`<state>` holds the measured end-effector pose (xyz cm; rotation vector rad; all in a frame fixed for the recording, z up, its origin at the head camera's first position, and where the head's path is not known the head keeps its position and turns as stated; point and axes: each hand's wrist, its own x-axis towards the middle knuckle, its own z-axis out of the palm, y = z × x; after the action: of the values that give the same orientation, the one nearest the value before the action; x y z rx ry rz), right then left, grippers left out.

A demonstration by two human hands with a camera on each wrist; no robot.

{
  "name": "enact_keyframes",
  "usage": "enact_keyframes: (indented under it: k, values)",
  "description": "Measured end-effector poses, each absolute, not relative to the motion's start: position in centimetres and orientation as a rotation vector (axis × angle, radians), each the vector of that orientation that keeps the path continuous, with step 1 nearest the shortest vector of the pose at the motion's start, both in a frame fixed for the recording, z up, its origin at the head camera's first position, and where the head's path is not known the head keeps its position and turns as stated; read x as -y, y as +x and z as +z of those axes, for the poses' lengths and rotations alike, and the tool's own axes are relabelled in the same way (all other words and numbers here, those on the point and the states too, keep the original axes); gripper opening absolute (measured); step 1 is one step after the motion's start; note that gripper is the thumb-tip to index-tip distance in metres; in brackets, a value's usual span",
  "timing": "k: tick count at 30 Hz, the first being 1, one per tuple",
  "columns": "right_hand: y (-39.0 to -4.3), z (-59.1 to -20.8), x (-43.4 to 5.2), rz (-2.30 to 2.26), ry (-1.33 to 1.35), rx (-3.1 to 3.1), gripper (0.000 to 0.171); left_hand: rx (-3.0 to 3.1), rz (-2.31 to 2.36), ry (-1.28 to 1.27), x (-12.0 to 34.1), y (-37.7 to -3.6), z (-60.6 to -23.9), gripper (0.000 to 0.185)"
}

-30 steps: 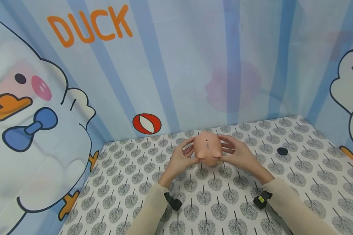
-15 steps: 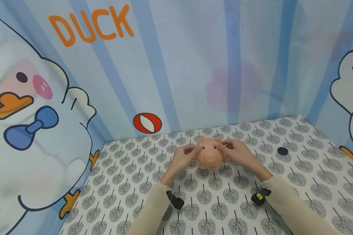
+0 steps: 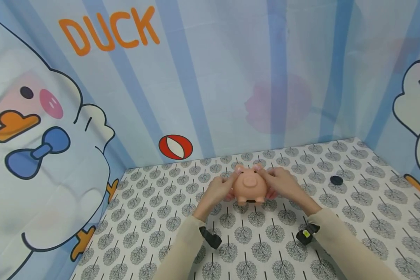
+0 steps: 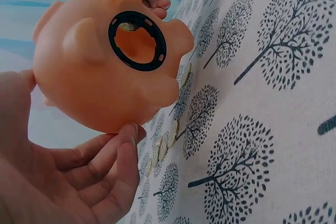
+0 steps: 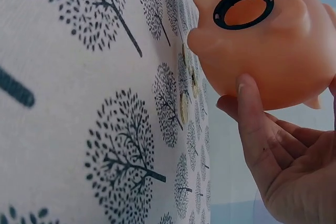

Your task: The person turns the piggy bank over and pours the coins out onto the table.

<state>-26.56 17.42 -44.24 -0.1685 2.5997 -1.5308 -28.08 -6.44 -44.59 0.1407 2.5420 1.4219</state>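
A peach-pink piggy bank (image 3: 249, 187) is held just above the tree-patterned table, snout toward me. My left hand (image 3: 221, 189) grips its left side and my right hand (image 3: 278, 183) grips its right side. In the left wrist view the piggy bank (image 4: 105, 66) shows its underside, where a black ring (image 4: 137, 40) frames an open hole with a coin edge visible inside. The right wrist view shows the same ring (image 5: 243, 8) and piggy bank (image 5: 273, 45). Several coins (image 4: 164, 146) lie on the cloth beneath it, also seen as coins (image 5: 185, 103) in the right wrist view.
A round black plug (image 3: 335, 180) lies on the table (image 3: 336, 210) to the right of my hands. Blue striped cartoon-duck walls close in the table at the back, left and right. Black wrist straps sit on both cream sleeves.
The piggy bank was turned from slot-up to snout toward me and lowered a little closer to the table, both hands staying on its sides.
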Motion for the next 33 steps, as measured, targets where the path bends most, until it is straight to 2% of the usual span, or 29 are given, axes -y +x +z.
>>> enact_keyframes:
  k: [16,25,33]
  values:
    - [-26.2,-43.7,-17.3,-1.624,-0.104,-2.591,0.081,-2.543,1.498,0.162,6.2,-28.1,-44.0,0.084]
    - [-25.7,-44.1,-18.2,-1.585,-0.295,-2.582,0.083,-2.520,1.499,0.420,7.3,-28.4,-44.3,0.058]
    - [-25.7,-44.7,-18.5,-1.657,-0.424,-2.611,0.080,-2.346,1.696,0.494,7.9,-28.1,-44.3,0.072]
